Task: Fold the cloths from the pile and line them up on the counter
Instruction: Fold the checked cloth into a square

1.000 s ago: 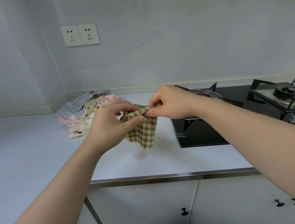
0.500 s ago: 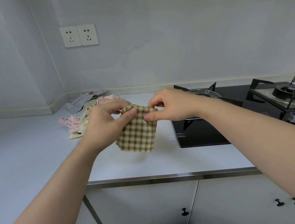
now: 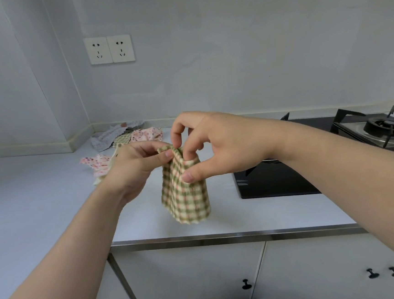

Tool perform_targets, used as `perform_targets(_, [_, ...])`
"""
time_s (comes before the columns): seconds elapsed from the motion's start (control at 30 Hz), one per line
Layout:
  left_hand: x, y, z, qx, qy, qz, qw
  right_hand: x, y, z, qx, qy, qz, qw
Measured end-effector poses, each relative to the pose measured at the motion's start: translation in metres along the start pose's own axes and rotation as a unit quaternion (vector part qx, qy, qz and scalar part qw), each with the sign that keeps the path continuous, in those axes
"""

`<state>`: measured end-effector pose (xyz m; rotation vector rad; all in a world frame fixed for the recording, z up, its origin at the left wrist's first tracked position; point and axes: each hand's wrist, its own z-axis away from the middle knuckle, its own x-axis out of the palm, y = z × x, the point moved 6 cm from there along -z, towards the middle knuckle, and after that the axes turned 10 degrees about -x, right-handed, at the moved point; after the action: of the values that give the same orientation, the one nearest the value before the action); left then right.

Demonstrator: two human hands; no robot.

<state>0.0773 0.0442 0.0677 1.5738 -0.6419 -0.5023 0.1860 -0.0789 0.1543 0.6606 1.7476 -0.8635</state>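
The unfolded pile [image 3: 124, 141] lies at the back left of the tabletop [image 3: 30, 211]. The left hand [image 3: 133, 171] pinches the top edge of the checked cloth [image 3: 185, 195] between closed fingers [image 3: 165, 155]. The right hand [image 3: 221, 144] pinches just beside it, so the cloth hangs doubled above the tabletop, probably to align its corners.

Checked cloth [image 3: 185, 193] soft, woven (zigzag-cut edge); counter [image 3: 41, 210] smooth matt; hob [image 3: 275, 180] glossy black glass
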Motion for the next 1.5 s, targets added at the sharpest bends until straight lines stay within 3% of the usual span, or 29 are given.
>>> perform_targets(0.07, [-0.001,0.0,0.0,-0.01,-0.006,0.021,1.0,-0.002,0.006,0.0,0.036,0.004,0.029,0.999])
perform_targets(0.2, [-0.01,-0.003,-0.003,-0.02,0.027,0.069,0.997,-0.011,0.032,0.005,0.155,-0.008,0.204,0.967])
perform_targets(0.3, [-0.01,-0.006,-0.004,-0.012,0.049,0.06,0.997,-0.002,0.031,0.008,0.175,-0.027,0.124,0.976])
perform_targets(0.5, [-0.007,-0.009,-0.005,-0.033,0.027,0.074,0.996,0.0,0.032,0.007,0.172,-0.012,0.116,0.978])
perform_targets(0.77, [0.006,-0.021,-0.006,-0.059,0.021,0.104,0.993,0.001,0.037,0.032,0.195,0.122,0.061,0.971])
perform_targets(1.0, [0.064,-0.021,0.015,-0.034,0.018,-0.105,0.994,0.003,0.014,0.094,0.227,0.069,0.118,0.964])
perform_targets(1.2, [0.134,-0.018,0.028,-0.008,-0.03,-0.214,0.976,-0.003,0.001,0.148,0.277,-0.009,0.133,0.952])
perform_targets(1.3, [0.174,-0.024,0.024,-0.029,-0.064,-0.193,0.979,-0.011,-0.001,0.175,0.305,-0.036,0.142,0.941])
perform_targets(1.5, [0.244,-0.04,0.015,-0.074,-0.079,-0.068,0.992,-0.037,0.009,0.252,0.368,0.096,0.126,0.916])
